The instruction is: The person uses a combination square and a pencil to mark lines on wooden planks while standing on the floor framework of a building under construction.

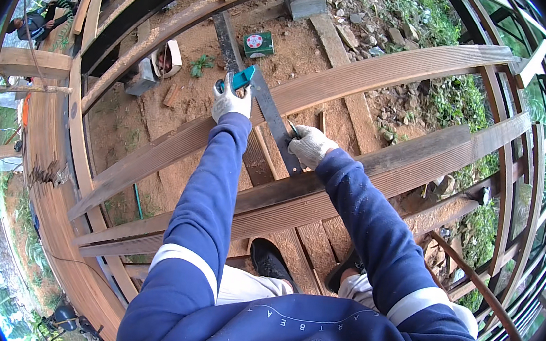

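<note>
Bare earth and gravel showed between the grooved wooden boards (390,69) of an unfinished deck in the head view. A person crouched on the frame, both hands gloved. The left hand (230,101) gripped the teal handle (243,77) of a dark metal square (271,120) laid across the boards; the right hand (311,145) pinched a pencil (294,129) against its blade. Marking a line seemed the step in hand; it would call for holding the square steady.

Soft, even daylight, sharp centre, strong fisheye bending at the rim.
</note>
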Demonstrator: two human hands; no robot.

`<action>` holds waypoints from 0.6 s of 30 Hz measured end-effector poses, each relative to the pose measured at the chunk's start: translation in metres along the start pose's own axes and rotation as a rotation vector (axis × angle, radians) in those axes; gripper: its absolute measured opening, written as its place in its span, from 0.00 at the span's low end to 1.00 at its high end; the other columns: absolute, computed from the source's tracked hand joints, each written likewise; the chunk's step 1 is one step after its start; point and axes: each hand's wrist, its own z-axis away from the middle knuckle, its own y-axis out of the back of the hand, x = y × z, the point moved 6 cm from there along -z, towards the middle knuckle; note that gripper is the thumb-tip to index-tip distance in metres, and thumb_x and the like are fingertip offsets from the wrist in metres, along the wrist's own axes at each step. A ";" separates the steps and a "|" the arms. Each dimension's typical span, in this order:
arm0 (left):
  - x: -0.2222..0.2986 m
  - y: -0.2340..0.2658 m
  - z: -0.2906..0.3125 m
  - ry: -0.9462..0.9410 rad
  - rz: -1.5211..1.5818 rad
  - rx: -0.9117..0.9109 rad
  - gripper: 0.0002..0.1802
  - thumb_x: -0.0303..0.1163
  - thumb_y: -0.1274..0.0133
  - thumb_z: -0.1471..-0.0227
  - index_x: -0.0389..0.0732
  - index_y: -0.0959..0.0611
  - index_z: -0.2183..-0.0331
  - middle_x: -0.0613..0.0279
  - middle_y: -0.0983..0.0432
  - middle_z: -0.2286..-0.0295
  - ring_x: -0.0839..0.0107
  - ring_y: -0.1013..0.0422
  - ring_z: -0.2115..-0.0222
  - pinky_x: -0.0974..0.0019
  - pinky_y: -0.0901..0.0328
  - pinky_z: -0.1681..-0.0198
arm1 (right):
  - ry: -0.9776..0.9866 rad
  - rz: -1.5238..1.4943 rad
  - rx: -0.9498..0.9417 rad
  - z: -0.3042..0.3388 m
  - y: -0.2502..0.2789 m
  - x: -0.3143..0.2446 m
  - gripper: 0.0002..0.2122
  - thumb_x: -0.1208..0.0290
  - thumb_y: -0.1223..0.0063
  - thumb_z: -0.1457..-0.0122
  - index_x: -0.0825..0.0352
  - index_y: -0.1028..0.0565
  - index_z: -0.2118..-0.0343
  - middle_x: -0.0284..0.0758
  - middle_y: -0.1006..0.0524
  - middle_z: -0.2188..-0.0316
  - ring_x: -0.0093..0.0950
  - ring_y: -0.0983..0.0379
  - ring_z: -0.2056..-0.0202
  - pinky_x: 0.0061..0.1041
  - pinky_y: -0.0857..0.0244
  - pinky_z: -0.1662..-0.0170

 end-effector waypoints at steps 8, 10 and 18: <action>0.016 0.012 0.003 -0.118 0.025 0.058 0.42 0.55 0.33 0.56 0.60 0.25 0.40 0.46 0.31 0.44 0.48 0.23 0.52 0.49 0.28 0.49 | -0.064 -0.056 -0.028 0.020 -0.003 -0.001 0.09 0.74 0.51 0.41 0.67 0.21 0.61 0.33 0.23 0.77 0.24 0.27 0.77 0.28 0.33 0.74; 0.017 0.007 0.003 -0.030 0.022 -0.052 0.42 0.54 0.32 0.56 0.60 0.25 0.39 0.47 0.32 0.44 0.49 0.24 0.50 0.50 0.29 0.47 | -0.036 -0.041 0.007 0.012 -0.003 0.017 0.09 0.75 0.51 0.41 0.68 0.21 0.61 0.32 0.23 0.78 0.24 0.28 0.78 0.28 0.33 0.75; 0.012 0.015 0.006 -0.061 0.070 0.017 0.39 0.52 0.30 0.58 0.58 0.22 0.43 0.48 0.29 0.49 0.48 0.25 0.52 0.49 0.28 0.50 | -0.032 -0.070 0.022 0.019 -0.009 0.000 0.05 0.75 0.51 0.39 0.66 0.23 0.64 0.31 0.25 0.80 0.22 0.28 0.82 0.27 0.35 0.80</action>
